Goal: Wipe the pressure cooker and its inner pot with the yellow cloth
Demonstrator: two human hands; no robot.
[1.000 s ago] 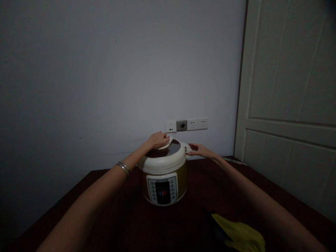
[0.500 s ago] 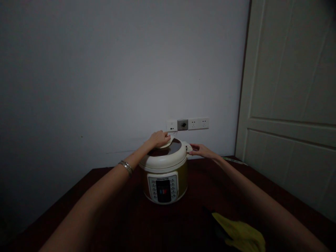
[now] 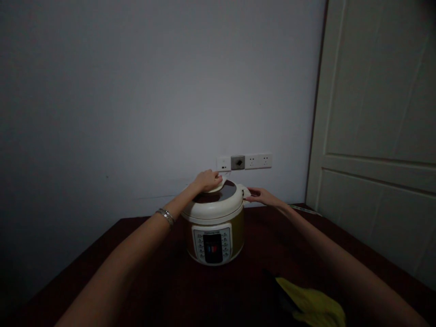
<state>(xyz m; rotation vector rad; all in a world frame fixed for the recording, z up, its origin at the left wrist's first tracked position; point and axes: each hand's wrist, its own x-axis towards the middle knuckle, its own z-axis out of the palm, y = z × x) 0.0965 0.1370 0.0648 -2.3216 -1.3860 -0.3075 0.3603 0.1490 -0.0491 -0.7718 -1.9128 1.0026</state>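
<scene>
A rice cooker [image 3: 237, 231] with a cream lid and a dark top window stands upright on the dark red table [image 3: 163, 290]. Its control panel [image 3: 212, 245] faces me. My left hand [image 3: 206, 180], a bracelet at its wrist, lies over the lid's cream handle [image 3: 220, 184] with the fingers curled round it. At the cooker's right side, my right hand [image 3: 260, 196] pinches a cream tab [image 3: 244, 192] that sticks out near the lid's edge. The lid is down.
A yellow cloth [image 3: 313, 302] with a dark part lies at the front right of the table. Behind the cooker, wall sockets [image 3: 259, 161] are set low in the wall. A pale door [image 3: 378, 181] stands at the right. Some thin strip [image 3: 304, 209] lies at the table's back edge.
</scene>
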